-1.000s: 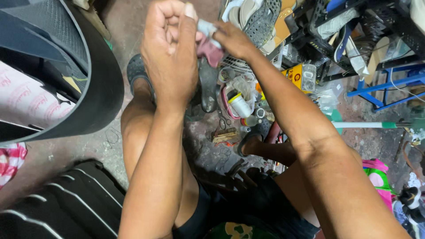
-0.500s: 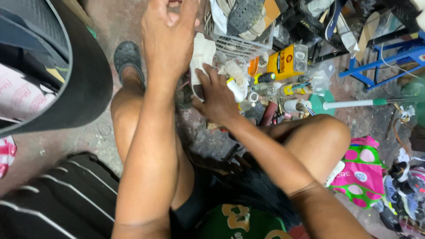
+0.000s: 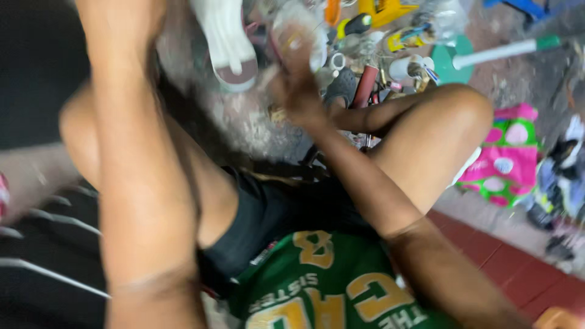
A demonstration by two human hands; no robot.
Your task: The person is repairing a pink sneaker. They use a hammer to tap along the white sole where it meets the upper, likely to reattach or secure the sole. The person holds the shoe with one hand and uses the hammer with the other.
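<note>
Blurred clear round plastic container at top edge of gritty concrete floor, right hand reaching up against it; finger spread too blurred to tell. Left hand out of frame, forearm raised. White shoe sole just beside; tool clutter beyond.

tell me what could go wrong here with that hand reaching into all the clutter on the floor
The right hand reaches into tightly packed small bottles and tools, so it could knock some over. The white sandal hangs just above that pile and might drop onto it. The view is blurred, so the grip cannot be judged.
</note>
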